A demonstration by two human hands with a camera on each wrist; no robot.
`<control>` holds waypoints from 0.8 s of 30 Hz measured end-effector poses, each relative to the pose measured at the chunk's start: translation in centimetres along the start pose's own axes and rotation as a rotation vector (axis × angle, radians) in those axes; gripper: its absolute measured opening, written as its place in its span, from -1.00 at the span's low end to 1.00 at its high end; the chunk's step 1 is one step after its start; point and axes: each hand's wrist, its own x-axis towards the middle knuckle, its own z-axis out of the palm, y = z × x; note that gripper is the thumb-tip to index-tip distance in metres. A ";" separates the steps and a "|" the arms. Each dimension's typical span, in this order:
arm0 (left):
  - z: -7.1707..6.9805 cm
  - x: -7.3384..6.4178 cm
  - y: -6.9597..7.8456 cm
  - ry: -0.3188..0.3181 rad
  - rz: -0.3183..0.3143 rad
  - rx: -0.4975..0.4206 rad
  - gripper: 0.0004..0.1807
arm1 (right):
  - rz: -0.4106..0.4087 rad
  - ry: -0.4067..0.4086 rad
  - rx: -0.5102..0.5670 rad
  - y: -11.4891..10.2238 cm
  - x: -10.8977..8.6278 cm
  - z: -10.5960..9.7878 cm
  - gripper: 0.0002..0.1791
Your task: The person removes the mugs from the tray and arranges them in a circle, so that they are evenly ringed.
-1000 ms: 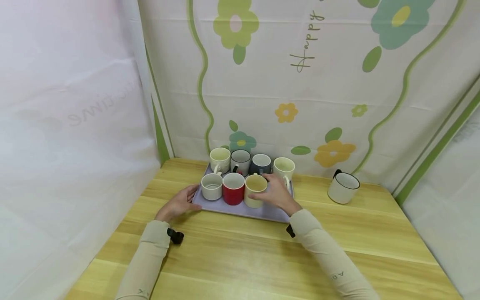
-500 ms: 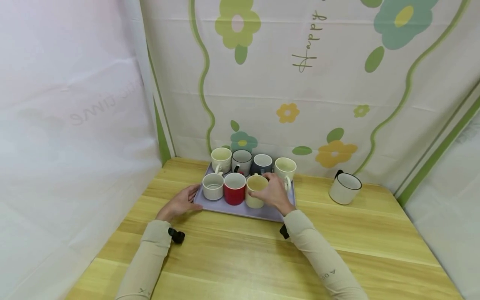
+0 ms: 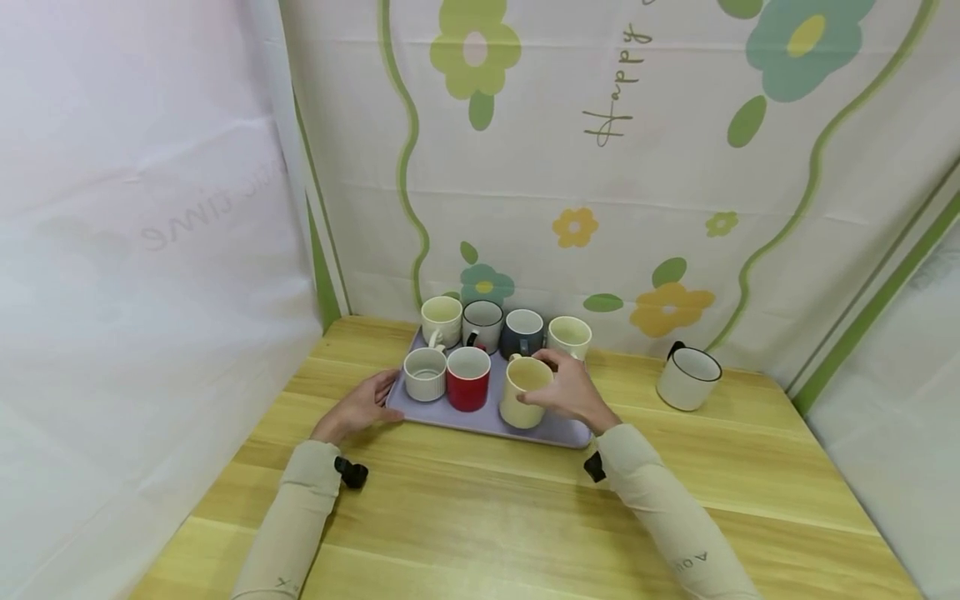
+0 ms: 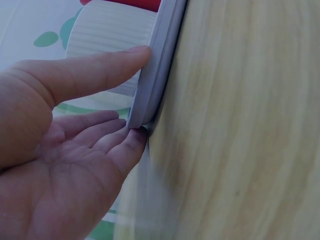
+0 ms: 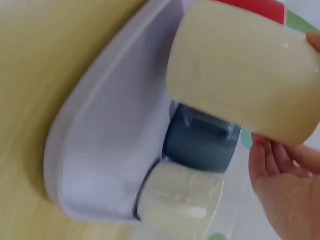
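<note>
Head view: what do your hands have?

— My right hand [image 3: 570, 392] holds the yellow mug [image 3: 521, 407] near its rim, thumb at the front, fingers at the back. My left hand [image 3: 363, 406] holds the front left corner of the purple tray [image 3: 562, 429], with the thumb [image 4: 115, 67] on its rim.

Which way does the yellow mug point?

— Mouth up. Its long way runs up and down, and its handle [image 3: 515, 358] sticks out toward the tray's back edge. It is over the front part of the tray, right of the middle. I cannot tell if its bottom touches.

How many mugs are there?

— Eight, and one tray. Four are along the back edge: a cream mug [image 3: 442, 333], a dark-rimmed mug [image 3: 487, 335], a dark blue mug [image 3: 517, 343] and a pale mug [image 3: 566, 337]. At the front are a ribbed mug [image 3: 425, 385], a red mug [image 3: 468, 392] and my yellow one. One white mug [image 3: 684, 385] is on the table [image 3: 487, 517], well past the tray's right edge.

Any room?

— Purple tray shows at the front right corner, and a gap lies between red and yellow. The front edge is very near the yellow mug. Wood shows before that edge.
</note>
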 end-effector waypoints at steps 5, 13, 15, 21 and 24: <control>0.0 -0.1 0.0 0.002 0.003 0.004 0.03 | -0.069 -0.063 0.072 0.5 -0.7 -1.9 -0.30; 0.0 0.0 -0.1 0.004 0.010 0.011 0.04 | -0.109 -0.113 0.054 1.2 -2.1 -5.5 -0.26; 0.1 0.0 -0.1 0.000 0.014 0.017 0.04 | -0.099 -0.117 0.037 1.4 -2.6 -6.5 -0.23; 0.0 -0.1 0.0 -0.003 0.013 0.025 0.04 | -0.073 -0.141 -0.016 2.4 -3.7 -9.6 -0.24; 0.0 -0.1 0.0 -0.007 0.014 0.015 0.04 | -0.070 -0.140 -0.041 3.1 -4.1 -11.3 -0.26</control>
